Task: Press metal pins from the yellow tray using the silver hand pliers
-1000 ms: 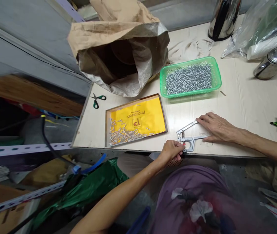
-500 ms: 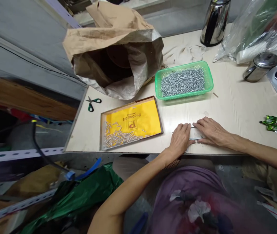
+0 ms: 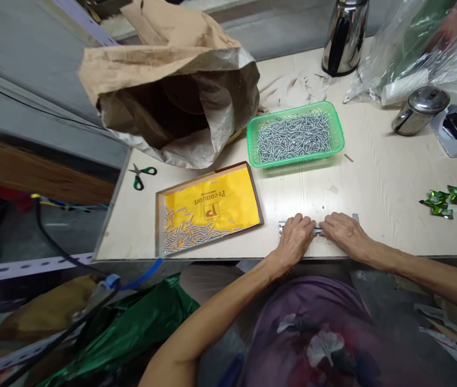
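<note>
Near the front edge of the table, my left hand point(image 3: 296, 236) is closed around thin metal strips point(image 3: 317, 229). My right hand point(image 3: 343, 234) grips the same strips a short way to the right, fingers curled over them. One metal end sticks out left of my left hand and another shows beyond my right knuckles. Most of the metal is hidden under my fingers, so its exact kind is unclear. To the left lies a shallow box point(image 3: 261, 210) with a yellow lining and many small metal pins. A green plastic basket point(image 3: 296, 159) full of short metal screw-like pieces stands behind.
A large paper sack point(image 3: 143, 64) gapes open at the back left, with green-handled scissors point(image 3: 143, 176) in front of it. At the back right stand a steel kettle point(image 3: 344, 40), a smaller steel pot point(image 3: 421, 110) and plastic bags point(image 3: 397, 59). Green wrapped sweets point(image 3: 448, 201) lie at the right.
The metal strips, spread apart with a gap between them before, now lie close together in one line. My fingers have curled tighter over them. The view has shifted slightly right.
</note>
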A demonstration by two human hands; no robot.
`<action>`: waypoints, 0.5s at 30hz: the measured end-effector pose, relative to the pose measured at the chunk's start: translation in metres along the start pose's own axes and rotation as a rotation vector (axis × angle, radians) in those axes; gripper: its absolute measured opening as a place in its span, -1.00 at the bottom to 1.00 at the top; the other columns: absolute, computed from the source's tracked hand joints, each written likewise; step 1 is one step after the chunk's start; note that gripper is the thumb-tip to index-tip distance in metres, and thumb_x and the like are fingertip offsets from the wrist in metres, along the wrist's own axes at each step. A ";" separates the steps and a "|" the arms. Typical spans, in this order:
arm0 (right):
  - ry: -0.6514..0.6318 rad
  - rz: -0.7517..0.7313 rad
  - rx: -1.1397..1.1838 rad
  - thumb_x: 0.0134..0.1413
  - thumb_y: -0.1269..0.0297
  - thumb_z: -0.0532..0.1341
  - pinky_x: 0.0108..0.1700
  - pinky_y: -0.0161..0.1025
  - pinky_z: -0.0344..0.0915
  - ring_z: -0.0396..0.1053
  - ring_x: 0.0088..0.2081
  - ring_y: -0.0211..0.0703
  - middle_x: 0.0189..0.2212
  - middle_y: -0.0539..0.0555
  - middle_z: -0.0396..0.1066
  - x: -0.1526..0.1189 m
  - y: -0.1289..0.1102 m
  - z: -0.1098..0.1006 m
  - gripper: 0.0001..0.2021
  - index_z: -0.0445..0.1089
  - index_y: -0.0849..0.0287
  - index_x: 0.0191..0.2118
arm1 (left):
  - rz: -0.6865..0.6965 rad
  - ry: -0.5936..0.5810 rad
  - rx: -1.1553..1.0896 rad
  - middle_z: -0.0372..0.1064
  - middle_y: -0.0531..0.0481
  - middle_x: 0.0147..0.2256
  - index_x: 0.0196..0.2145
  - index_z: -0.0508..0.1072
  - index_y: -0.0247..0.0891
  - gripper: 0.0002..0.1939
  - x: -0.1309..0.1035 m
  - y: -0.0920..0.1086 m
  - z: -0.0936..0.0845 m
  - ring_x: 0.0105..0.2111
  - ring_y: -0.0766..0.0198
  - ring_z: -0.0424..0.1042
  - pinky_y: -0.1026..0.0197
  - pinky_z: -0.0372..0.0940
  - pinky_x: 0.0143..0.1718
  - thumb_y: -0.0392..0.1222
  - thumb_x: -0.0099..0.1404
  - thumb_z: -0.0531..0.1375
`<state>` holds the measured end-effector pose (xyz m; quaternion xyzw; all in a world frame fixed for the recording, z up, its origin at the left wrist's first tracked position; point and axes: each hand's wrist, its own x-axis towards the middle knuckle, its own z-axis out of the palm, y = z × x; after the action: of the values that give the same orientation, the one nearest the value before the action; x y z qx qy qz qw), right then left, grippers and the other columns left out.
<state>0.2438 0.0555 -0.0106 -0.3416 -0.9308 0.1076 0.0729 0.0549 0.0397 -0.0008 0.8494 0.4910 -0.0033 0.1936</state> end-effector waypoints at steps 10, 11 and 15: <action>-0.017 -0.037 -0.011 0.34 0.20 -0.02 -0.16 -0.10 0.22 0.28 -0.19 0.03 -0.20 0.25 0.42 0.034 0.061 -0.017 -0.68 0.42 0.22 -0.06 | 0.002 0.201 -0.016 0.18 -0.34 0.25 0.18 0.25 -0.35 -0.59 0.008 -0.004 0.030 0.30 -0.02 0.12 -0.10 0.15 0.26 -0.21 0.42 0.08; -0.010 -0.016 -0.031 0.34 0.25 -0.05 -0.18 -0.10 0.21 0.28 -0.20 0.02 -0.23 0.24 0.42 0.040 0.066 -0.014 -0.67 0.44 0.22 -0.12 | 0.029 0.216 -0.023 0.18 -0.33 0.26 0.19 0.25 -0.33 -0.60 0.005 -0.001 0.037 0.32 -0.01 0.08 -0.11 0.12 0.28 -0.20 0.44 0.05; 0.005 0.000 -0.102 0.34 0.28 -0.06 -0.23 -0.08 0.16 0.25 -0.24 0.03 -0.31 0.21 0.43 0.066 0.077 -0.012 -0.67 0.45 0.18 -0.25 | 0.107 0.259 -0.082 0.25 -0.35 0.22 0.22 0.23 -0.36 -0.56 -0.005 0.007 0.058 0.32 0.02 0.12 -0.17 0.07 0.31 -0.12 0.48 -0.03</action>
<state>0.2440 0.1580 -0.0143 -0.3453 -0.9348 0.0593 0.0577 0.0686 0.0130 -0.0507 0.8589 0.4657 0.1370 0.1632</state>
